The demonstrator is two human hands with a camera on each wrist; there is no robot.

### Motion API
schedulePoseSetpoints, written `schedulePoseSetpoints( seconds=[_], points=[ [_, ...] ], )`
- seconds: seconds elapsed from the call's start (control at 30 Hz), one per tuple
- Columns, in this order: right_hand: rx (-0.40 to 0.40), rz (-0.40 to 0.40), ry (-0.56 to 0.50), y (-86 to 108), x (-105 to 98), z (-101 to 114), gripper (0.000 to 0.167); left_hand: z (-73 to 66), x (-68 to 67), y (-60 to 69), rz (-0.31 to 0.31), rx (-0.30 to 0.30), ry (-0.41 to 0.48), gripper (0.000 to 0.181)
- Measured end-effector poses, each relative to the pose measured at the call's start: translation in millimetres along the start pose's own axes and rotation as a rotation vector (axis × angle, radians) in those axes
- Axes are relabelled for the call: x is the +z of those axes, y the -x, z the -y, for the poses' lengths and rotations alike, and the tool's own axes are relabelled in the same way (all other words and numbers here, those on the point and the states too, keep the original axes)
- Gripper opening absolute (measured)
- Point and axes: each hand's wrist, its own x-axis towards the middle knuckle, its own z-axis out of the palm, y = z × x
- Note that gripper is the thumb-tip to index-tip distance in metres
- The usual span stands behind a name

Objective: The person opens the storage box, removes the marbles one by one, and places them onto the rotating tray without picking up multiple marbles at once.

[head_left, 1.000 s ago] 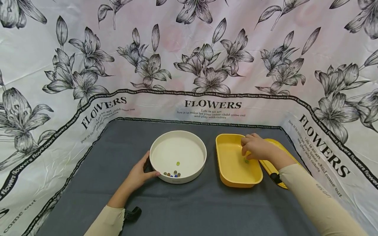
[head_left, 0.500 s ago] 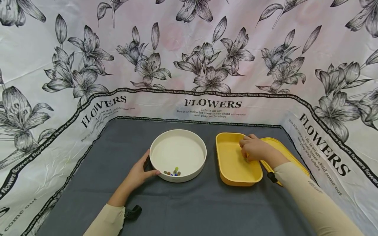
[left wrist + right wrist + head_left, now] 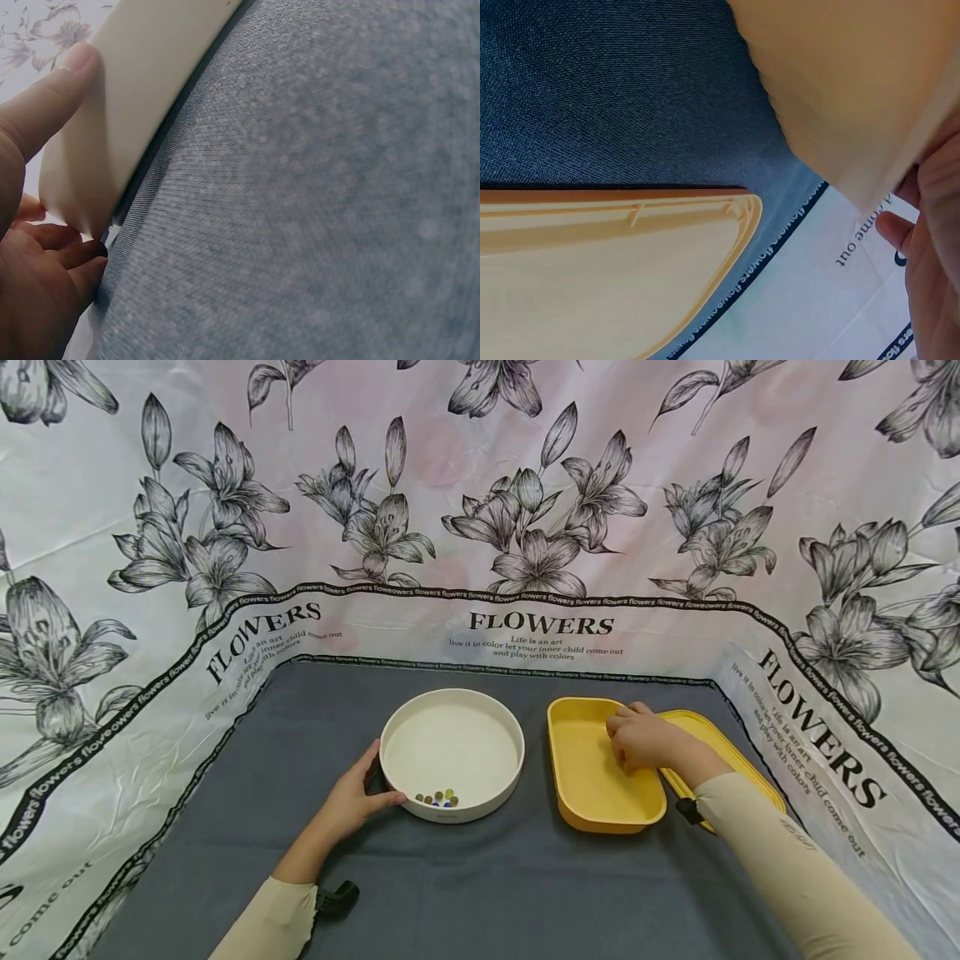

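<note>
My left hand (image 3: 354, 800) holds the side of a round white tray (image 3: 453, 739), its thumb on the outer wall near the front rim. In the left wrist view the other fingers (image 3: 56, 251) bend against the tray's lower wall. Several small marbles (image 3: 448, 795), green, brown and blue, lie inside by the front wall. To the right stands a deep yellow container (image 3: 600, 777). My right hand (image 3: 641, 739) reaches over its right wall with curled fingers pointing down inside. The fingertips are hidden in both views, so whether they pinch a marble cannot be seen.
A yellow lid (image 3: 723, 756) lies on the grey cloth (image 3: 480, 893) beside the container, partly under the right forearm. Behind, a white flower-printed curtain (image 3: 543, 643) borders the table at the back and both sides.
My right hand lowered in the yellow container and shifted slightly left; the green marble under it went out of sight. In the white tray, a yellow-green marble rolled forward to the others.
</note>
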Motion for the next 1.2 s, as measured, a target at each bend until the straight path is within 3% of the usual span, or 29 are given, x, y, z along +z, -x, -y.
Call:
schedulePoseSetpoints(
  seconds=[0.17, 0.47, 0.9, 1.2],
  points=[
    [0.033, -0.071, -0.064, 7.3, -9.8, 3.4, 0.011, 0.2, -1.7, 0.1, 0.0, 0.005, -0.005, 0.119],
    [0.046, -0.218, -0.102, 14.0, -17.8, 2.7, 0.017, -2.9, -2.9, 2.8, 0.001, -0.023, -0.024, 0.119],
    [0.08, -0.301, -0.23, 11.4, -30.9, 10.6, 0.018, 2.2, -1.8, 3.7, 0.0, -0.021, -0.015, 0.118],
    [0.057, -0.35, -0.264, 8.4, -39.4, 11.7, 0.019, 1.7, -1.8, 3.6, 0.009, 0.0, 0.006, 0.118]
  ],
)
